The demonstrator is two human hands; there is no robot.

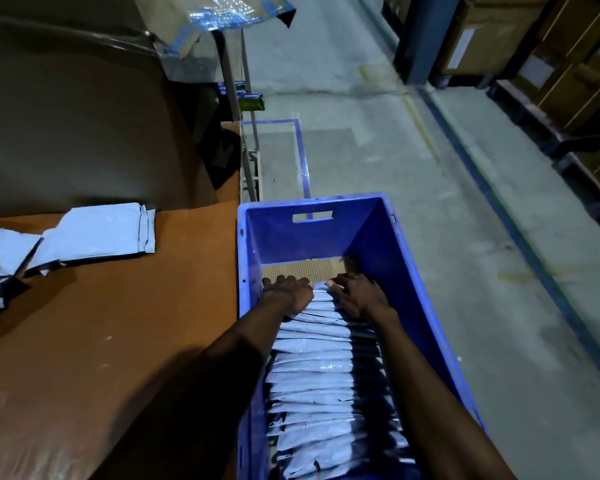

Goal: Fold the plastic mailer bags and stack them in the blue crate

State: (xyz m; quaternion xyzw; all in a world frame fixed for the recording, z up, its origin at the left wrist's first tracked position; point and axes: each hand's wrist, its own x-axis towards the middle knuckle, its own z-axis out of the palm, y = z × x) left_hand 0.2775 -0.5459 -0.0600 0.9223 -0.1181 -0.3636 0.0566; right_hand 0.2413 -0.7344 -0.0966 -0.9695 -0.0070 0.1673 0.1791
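1. Under and beyond everything, gray floor (413,161) marked with blue lines; along its right side, shelves (551,74) loaded with brown boxes.
2. On the left, brown table (125,341), its right edge just beside the crate.
3. At the far part of the table, big cardboard sheet (66,116), standing and curved.
4. Right of the table, blue crate (388,244), long side pointing away, 1 handle slot in the far wall. At the far end of its bottom, a bare strip of ribbed cardboard lining (302,270).
5. Inside the crate, 1 tight row of folded bags (312,375), pale gray with dark edges, standing on edge from the near end up to the hands.
6. On the left part of the table, loose bags (101,233), lying flat and overlapping, well apart from the crate, touched by no hand.
7. At the far end of the row, left hand (286,294), palm down, fingers bent over the foremost bag and gripping it.
8. Just beside it, right hand (357,294) in the same pose, fingers curled over the same end, thumb pointing toward the other hand.
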